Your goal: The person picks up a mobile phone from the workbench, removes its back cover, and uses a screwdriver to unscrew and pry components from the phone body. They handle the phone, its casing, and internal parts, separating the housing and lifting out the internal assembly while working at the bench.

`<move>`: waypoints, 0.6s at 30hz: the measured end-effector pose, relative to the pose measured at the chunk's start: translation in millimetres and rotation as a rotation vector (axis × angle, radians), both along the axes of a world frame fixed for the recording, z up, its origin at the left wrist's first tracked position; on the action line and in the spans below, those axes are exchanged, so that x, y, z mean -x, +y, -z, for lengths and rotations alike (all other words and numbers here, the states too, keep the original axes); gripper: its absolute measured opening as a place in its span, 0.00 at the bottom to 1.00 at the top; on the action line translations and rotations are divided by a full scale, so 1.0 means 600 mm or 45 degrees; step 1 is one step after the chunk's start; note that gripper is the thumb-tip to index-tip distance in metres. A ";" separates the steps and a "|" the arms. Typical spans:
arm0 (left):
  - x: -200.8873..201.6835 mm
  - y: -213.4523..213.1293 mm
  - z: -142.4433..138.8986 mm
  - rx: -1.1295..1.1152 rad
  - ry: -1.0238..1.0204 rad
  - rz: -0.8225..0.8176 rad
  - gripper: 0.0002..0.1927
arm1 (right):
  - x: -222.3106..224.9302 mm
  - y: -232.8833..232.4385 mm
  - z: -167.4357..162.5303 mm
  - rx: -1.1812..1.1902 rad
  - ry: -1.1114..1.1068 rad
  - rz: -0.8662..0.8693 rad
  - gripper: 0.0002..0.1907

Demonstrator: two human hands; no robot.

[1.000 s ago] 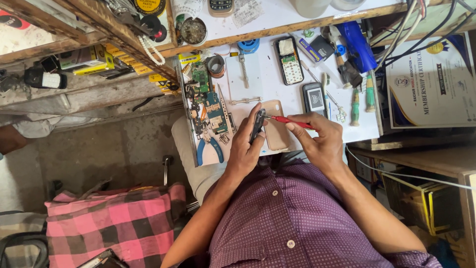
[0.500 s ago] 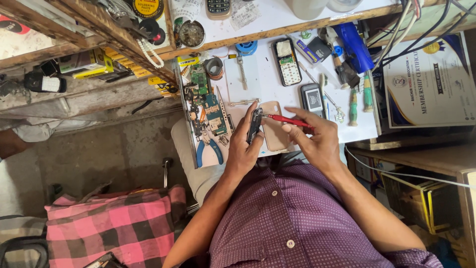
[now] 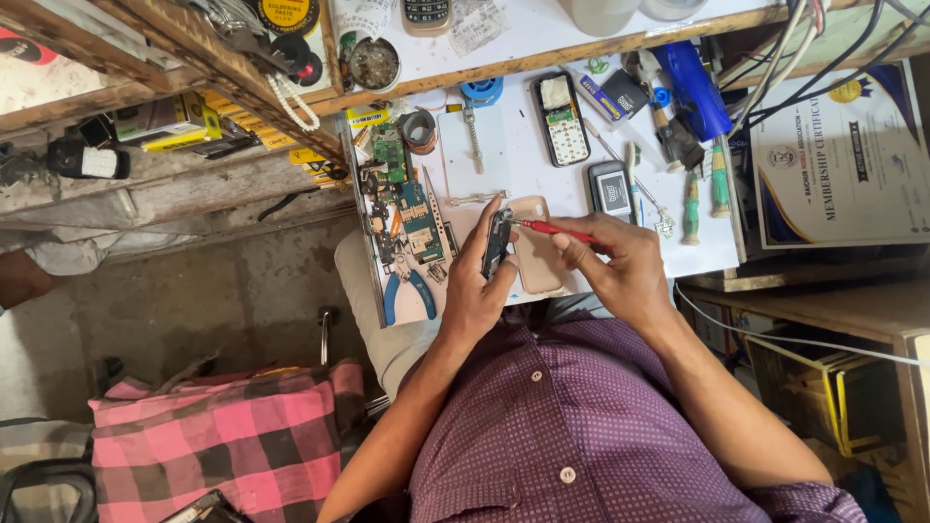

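My left hand [image 3: 477, 291] grips a small dark phone part [image 3: 497, 242], held on edge over the white worktop [image 3: 513, 165]. My right hand [image 3: 620, 266] holds a red-handled screwdriver [image 3: 554, 230] whose tip touches the top of that dark part. Under both lies a tan phone back cover [image 3: 536, 254], flat on the worktop. My purple dotted shirt fills the lower middle of the view.
Green circuit boards [image 3: 402, 208] and blue-handled pliers [image 3: 407, 289] lie left of my hands. An opened phone [image 3: 561, 118], a small black phone [image 3: 610, 189], green-handled tools [image 3: 691, 208], a blue tool [image 3: 693, 87] and cables sit beyond. A framed certificate [image 3: 838, 160] stands right; pink checked cloth [image 3: 223, 441] lies lower left.
Both hands stay on the dark part and screwdriver; the view has shifted only slightly. No object has visibly moved.
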State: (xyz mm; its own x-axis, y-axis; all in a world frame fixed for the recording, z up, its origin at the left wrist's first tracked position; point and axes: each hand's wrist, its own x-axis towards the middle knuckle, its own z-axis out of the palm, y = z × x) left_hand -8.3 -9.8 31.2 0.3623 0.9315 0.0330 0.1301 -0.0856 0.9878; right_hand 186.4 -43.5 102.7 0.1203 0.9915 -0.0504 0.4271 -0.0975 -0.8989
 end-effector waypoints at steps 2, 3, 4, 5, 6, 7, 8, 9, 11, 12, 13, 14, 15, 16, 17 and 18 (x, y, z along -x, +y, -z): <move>-0.003 0.002 -0.002 -0.005 0.010 -0.005 0.38 | -0.002 0.002 0.000 -0.191 -0.039 -0.060 0.12; -0.004 0.001 -0.003 -0.004 0.016 -0.006 0.38 | -0.003 0.001 0.000 -0.282 -0.058 -0.089 0.11; -0.006 0.000 -0.005 -0.032 0.019 -0.003 0.39 | -0.004 0.000 0.001 -0.195 -0.051 -0.059 0.12; -0.007 0.001 -0.006 -0.062 0.021 -0.001 0.40 | -0.004 0.001 0.002 -0.110 -0.043 -0.030 0.12; -0.008 0.001 -0.008 -0.091 0.025 0.000 0.41 | -0.005 0.001 0.004 -0.024 -0.035 -0.002 0.13; -0.010 0.001 -0.009 -0.025 0.053 0.003 0.42 | -0.007 0.001 0.005 -0.115 -0.051 -0.023 0.13; -0.011 0.002 -0.010 0.041 0.079 0.005 0.42 | -0.009 0.001 0.006 -0.206 -0.068 -0.045 0.12; -0.012 0.002 -0.010 0.108 0.106 0.009 0.42 | -0.011 0.001 0.007 -0.296 -0.084 -0.067 0.12; -0.015 0.003 -0.010 0.055 0.131 0.008 0.42 | -0.013 0.003 0.011 -0.084 -0.011 0.023 0.11; -0.016 0.004 -0.009 0.027 0.143 0.008 0.42 | -0.013 0.004 0.012 0.022 0.027 0.067 0.11; -0.017 0.005 -0.009 -0.001 0.142 0.004 0.41 | -0.015 0.003 0.012 -0.085 -0.007 0.035 0.12; -0.017 0.005 -0.009 -0.025 0.141 -0.002 0.41 | -0.017 0.002 0.011 -0.189 -0.041 0.001 0.12; -0.017 0.003 -0.009 -0.049 0.139 -0.004 0.41 | -0.017 0.001 0.010 -0.291 -0.074 -0.032 0.13; -0.017 0.003 -0.009 -0.045 0.141 -0.001 0.41 | -0.017 0.001 0.009 -0.190 -0.040 -0.003 0.13; -0.017 0.003 -0.009 -0.041 0.143 0.001 0.41 | -0.016 0.002 0.009 -0.089 -0.005 0.024 0.12; -0.017 0.004 -0.009 -0.039 0.146 0.004 0.41 | -0.015 0.003 0.008 0.012 0.031 0.050 0.12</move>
State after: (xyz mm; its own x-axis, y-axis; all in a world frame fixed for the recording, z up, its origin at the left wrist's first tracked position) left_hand 1.7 -7.5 36.8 0.3678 0.9297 0.0195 0.2416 -0.1158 0.9634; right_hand 195.3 -41.5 97.8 0.1580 0.9854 -0.0628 0.4005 -0.1221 -0.9081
